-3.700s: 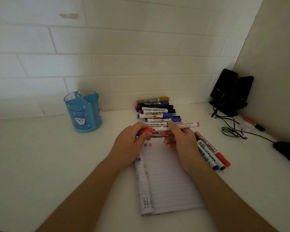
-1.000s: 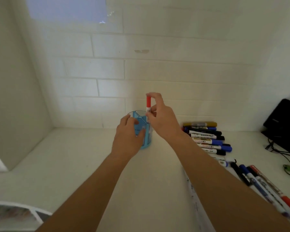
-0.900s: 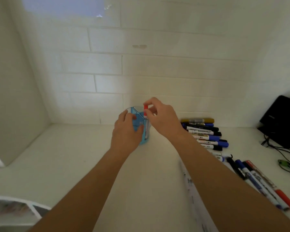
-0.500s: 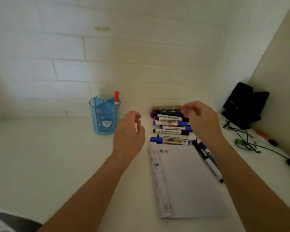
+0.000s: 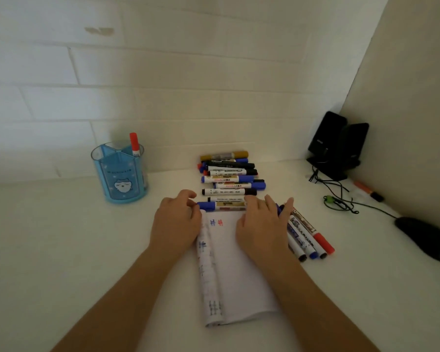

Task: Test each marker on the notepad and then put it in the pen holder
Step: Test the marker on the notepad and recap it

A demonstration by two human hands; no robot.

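A blue pen holder (image 5: pixel 120 174) stands at the back left with one red-capped marker (image 5: pixel 134 144) upright in it. The notepad (image 5: pixel 236 270) lies in the middle, with a small blue and a small red mark near its top. A blue-capped marker (image 5: pixel 221 205) lies crosswise at the notepad's top edge. My left hand (image 5: pixel 174 222) touches its blue cap end with loosely bent fingers. My right hand (image 5: pixel 262 224) rests on the marker's other end with fingers spread. Behind it lies a row of several more markers (image 5: pixel 229 174).
Several markers (image 5: pixel 308 235) lie side by side just right of the notepad. Black speakers (image 5: pixel 338 143) stand in the back right corner with cables (image 5: pixel 338 199) trailing forward. An orange marker (image 5: pixel 367 190) and a black mouse (image 5: pixel 427 237) lie along the right wall.
The red marker went into the pen holder and was let go. Both hands came back from the holder and now sit at the two ends of the blue-capped marker.
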